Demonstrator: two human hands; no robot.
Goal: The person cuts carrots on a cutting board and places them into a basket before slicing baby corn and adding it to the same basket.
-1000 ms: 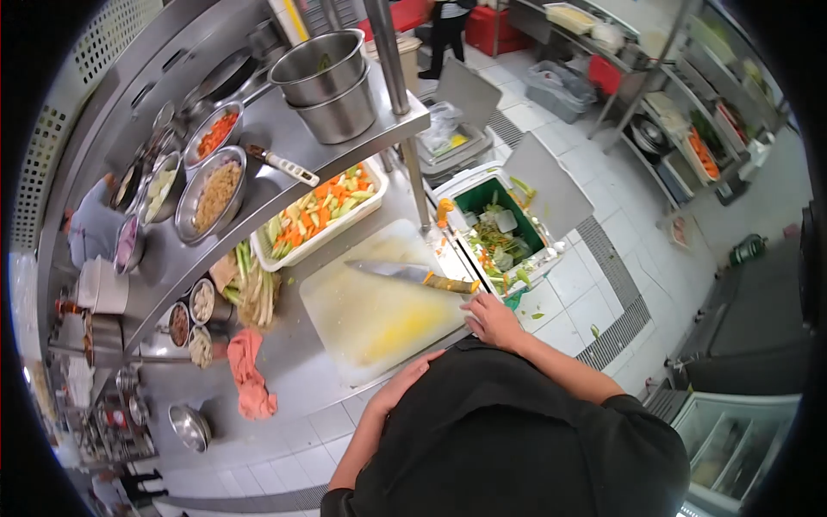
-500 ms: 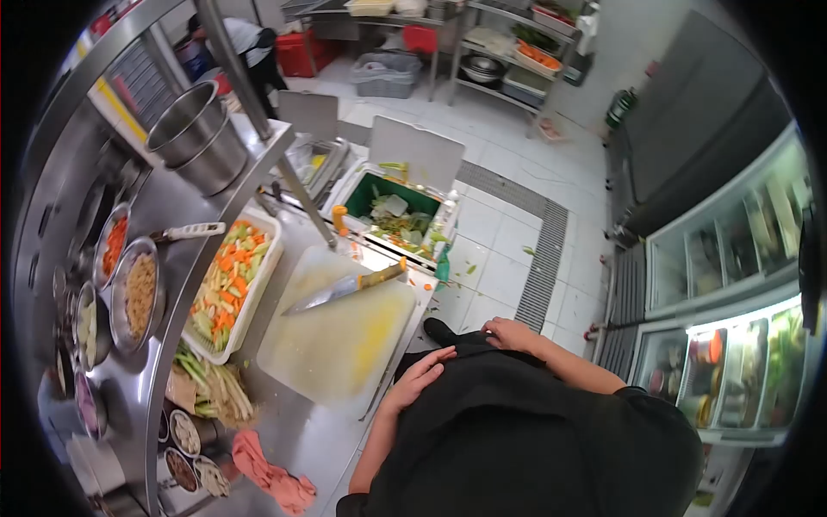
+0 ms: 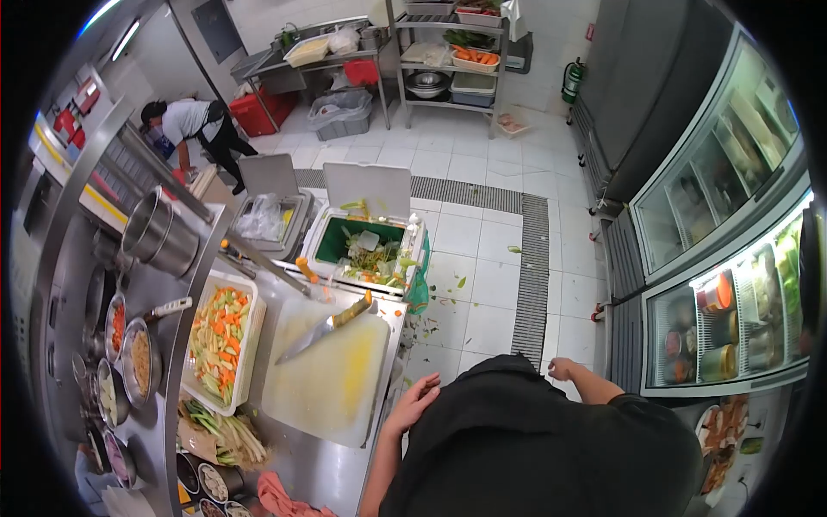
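My left hand (image 3: 415, 403) is open beside my dark clothing, its fingers stretched out and nothing in them. At my other side my right hand (image 3: 563, 369) has its fingers curled in, and no object shows in it. To the left of my left hand lies a white cutting board (image 3: 323, 401) with yellow stains. A knife (image 3: 320, 329) rests across the board's upper part, its handle pointing to the upper right. Beside the board is a white tray of chopped carrots and pale green vegetables (image 3: 220, 336).
An open bin of vegetable scraps (image 3: 362, 250) stands beyond the counter, with bits on the floor. Fridges with glass doors (image 3: 732, 319) line the right side. Spring onions (image 3: 228, 435) and a pink cloth (image 3: 284, 498) lie on the counter. Another person (image 3: 198, 125) bends over at the far left.
The view has tilted up, showing more of the far room. My right hand has moved away from the front of my clothing, out to the right. My left hand stays near my side.
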